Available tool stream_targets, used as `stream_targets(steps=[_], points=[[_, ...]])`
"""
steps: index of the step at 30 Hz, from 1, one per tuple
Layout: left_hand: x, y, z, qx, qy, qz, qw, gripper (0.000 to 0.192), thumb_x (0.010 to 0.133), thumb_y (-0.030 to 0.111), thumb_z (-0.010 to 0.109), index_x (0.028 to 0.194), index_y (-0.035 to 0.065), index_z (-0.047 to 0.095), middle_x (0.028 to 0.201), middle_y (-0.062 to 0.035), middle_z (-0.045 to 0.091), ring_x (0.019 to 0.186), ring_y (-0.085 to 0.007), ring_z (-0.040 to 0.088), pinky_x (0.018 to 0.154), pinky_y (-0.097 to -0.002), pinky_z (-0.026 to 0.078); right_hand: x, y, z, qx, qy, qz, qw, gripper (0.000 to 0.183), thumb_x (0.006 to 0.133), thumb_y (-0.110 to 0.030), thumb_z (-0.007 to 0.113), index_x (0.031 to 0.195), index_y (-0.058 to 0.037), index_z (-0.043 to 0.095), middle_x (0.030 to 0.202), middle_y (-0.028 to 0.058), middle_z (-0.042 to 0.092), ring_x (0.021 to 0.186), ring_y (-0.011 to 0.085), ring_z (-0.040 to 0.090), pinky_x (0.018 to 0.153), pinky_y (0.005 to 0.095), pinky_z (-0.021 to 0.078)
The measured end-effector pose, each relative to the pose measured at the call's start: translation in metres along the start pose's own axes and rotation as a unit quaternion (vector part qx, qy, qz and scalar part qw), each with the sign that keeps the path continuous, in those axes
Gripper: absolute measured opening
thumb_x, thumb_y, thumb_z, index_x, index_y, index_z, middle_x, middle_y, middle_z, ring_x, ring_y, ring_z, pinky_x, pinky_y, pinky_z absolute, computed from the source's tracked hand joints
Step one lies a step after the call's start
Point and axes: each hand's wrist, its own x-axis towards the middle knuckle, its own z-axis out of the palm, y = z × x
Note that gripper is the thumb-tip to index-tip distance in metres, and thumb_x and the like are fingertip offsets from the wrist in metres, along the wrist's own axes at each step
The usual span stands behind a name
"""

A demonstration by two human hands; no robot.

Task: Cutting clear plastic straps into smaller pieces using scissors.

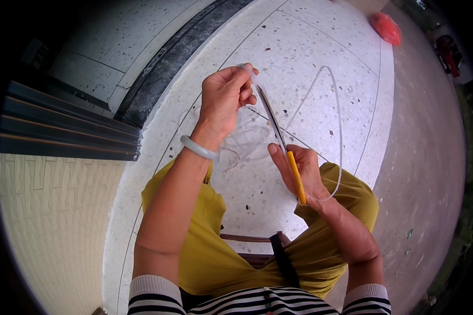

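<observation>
My left hand [230, 92] pinches a small translucent whitish piece [247, 69] between thumb and fingertips. In my right hand [299, 169] are scissors [278, 126] with a yellow handle, their blades pointing up toward that piece. The blade tips lie close to it; whether they touch cannot be told. A thin clear strip [340, 118] loops from near my right wrist out over the floor on the right. Below and between my hands, a loose tangle of clear strips [248, 138] lies on the speckled floor. A pale bangle circles my left wrist.
A red plastic bag [386, 29] lies at the edge of the terrazzo floor [299, 43], top right. Dark ribbed door framing [67, 126] and a tiled wall [59, 197] stand at left. Part of a brown seat or stool [246, 238] shows between my knees.
</observation>
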Motion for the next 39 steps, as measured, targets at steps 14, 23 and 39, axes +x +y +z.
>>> stream_targets(steps=[14,23,39], points=[[-0.009,-0.009,0.007,0.050,-0.018,0.030,0.998,0.022,0.092,0.021,0.063,0.090,-0.0001,0.067,0.064,0.0039,0.050,0.054,-0.0018,0.045,0.056,-0.0219,0.051,0.002,-0.010,-0.003,-0.008,-0.001,0.029,1.000,0.051,0.091,-0.033,0.064,0.057,0.0036,0.053,0.046,0.0002,0.036,0.051,0.0060,0.033,0.042,0.0288,0.0305],[-0.008,-0.010,0.006,0.058,-0.019,0.031,0.998,0.022,0.093,0.021,0.062,0.090,-0.0007,0.067,0.064,0.0036,0.051,0.053,-0.0023,0.045,0.056,-0.0219,0.050,0.001,-0.009,-0.003,0.007,-0.002,0.043,0.999,0.051,0.091,-0.033,0.064,0.058,0.0035,0.054,0.047,-0.0005,0.036,0.052,0.0056,0.032,0.042,0.0281,0.0304],[-0.003,-0.007,0.002,0.058,0.015,0.022,0.998,0.024,0.092,0.022,0.063,0.088,-0.0015,0.064,0.062,0.0033,0.048,0.053,-0.0039,0.042,0.054,-0.0219,0.043,0.000,0.005,0.002,-0.011,0.006,-0.011,1.000,0.053,0.089,-0.032,0.067,0.054,0.0036,0.049,0.045,0.0028,0.033,0.050,0.0066,0.031,0.040,0.0303,0.0289]])
